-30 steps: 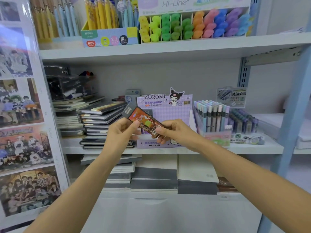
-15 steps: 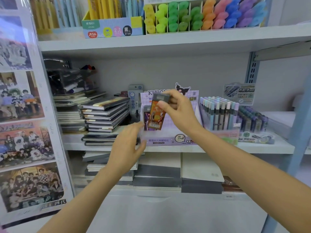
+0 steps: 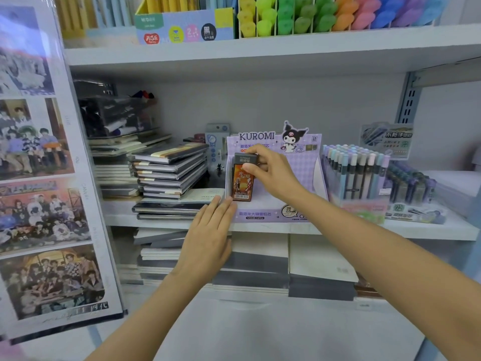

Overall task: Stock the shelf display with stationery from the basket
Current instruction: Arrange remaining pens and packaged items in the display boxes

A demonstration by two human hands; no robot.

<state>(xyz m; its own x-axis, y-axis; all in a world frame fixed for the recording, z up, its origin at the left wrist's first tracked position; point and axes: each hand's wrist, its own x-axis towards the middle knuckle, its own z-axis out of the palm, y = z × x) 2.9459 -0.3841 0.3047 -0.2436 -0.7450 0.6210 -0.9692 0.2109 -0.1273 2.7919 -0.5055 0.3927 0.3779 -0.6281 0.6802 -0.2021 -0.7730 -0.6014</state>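
A small orange and grey lead case (image 3: pixel 242 182) stands upright at the left end of the purple Kuromi display box (image 3: pixel 276 204) on the middle shelf. My right hand (image 3: pixel 270 173) pinches the case near its grey top, thumb in front and fingers behind. My left hand (image 3: pixel 212 230) lies flat with straight fingers against the box's lower left corner, at the shelf's front edge. No basket is in view.
A stack of dark notebooks (image 3: pixel 169 175) sits left of the box. A tray of pastel pens (image 3: pixel 356 178) stands to its right. Highlighters (image 3: pixel 325 14) fill the top shelf. Paper pads (image 3: pixel 260 259) lie below. A photo poster panel (image 3: pixel 46 178) closes off the left side.
My right hand carried the case from in front of the shelf into the box's left end and turned it upright. My left hand let go of it and now presses the box's corner.
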